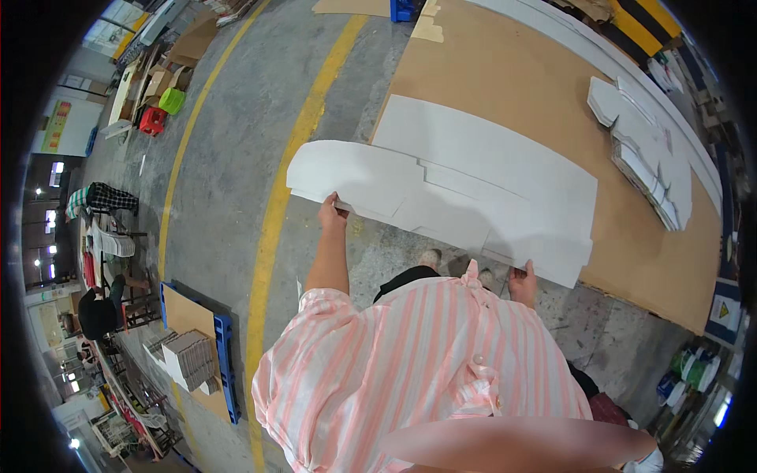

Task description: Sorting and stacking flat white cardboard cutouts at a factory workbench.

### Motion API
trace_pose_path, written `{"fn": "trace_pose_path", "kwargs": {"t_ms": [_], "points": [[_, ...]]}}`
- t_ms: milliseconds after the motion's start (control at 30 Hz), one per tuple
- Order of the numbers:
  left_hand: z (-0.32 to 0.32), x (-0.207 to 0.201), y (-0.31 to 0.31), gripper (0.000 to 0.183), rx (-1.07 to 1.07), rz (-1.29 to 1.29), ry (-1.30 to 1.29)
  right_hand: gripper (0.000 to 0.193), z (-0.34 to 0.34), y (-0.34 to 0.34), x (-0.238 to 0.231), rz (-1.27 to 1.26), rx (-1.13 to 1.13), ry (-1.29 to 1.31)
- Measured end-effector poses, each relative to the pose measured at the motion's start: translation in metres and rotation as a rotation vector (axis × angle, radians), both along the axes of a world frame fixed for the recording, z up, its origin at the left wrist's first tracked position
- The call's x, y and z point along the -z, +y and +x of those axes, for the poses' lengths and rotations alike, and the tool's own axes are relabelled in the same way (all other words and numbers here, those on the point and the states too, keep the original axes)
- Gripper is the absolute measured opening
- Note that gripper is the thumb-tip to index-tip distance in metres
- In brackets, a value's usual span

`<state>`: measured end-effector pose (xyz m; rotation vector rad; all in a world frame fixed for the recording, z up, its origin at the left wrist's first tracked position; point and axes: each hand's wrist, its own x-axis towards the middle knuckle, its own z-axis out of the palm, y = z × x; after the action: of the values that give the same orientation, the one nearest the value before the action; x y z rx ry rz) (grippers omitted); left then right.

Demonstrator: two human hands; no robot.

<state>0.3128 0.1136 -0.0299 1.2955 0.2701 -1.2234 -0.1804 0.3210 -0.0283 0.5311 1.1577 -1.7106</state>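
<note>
A long white die-cut cardboard sheet (378, 181) with slits and flaps stretches across in front of me. My left hand (333, 211) grips its near edge toward the left end, thumb on top and fingers underneath. My right hand (522, 282) is closed on the same near edge farther right. The sheet's left end sticks out over the floor, while its right part reaches the brown board. Just behind it lies another white cardboard sheet (489, 146), partly covered by the held one.
A large brown board (654, 272) carries a small pile of white die-cut cardboard (650, 150) at right. On the left, a blue pallet (229, 366) bears stacked cardboard (189, 359). Yellow lines (276, 205) mark the floor. People sit and stand at far left.
</note>
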Motion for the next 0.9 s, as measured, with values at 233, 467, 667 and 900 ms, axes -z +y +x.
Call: {"fn": "trace_pose_path", "kwargs": {"t_ms": [233, 467, 667, 900], "points": [[-0.009, -0.006, 0.009, 0.025, 0.090, -0.070, -0.030, 0.024, 0.000, -0.002, 0.012, 0.037, 0.026, 0.009], [-0.054, -0.030, 0.054, 0.055, 0.182, -0.001, -0.093, 0.027, 0.002, -0.005, 0.001, 0.070, -0.037, -0.008], [-0.080, -0.027, 0.062, 0.034, 0.383, -0.089, 0.007, 0.026, 0.007, -0.009, -0.012, 0.085, -0.006, 0.017], [-0.085, -0.028, 0.061, 0.021, 0.337, -0.126, -0.042, 0.026, 0.000, -0.005, 0.002, 0.061, -0.024, 0.000]]}}
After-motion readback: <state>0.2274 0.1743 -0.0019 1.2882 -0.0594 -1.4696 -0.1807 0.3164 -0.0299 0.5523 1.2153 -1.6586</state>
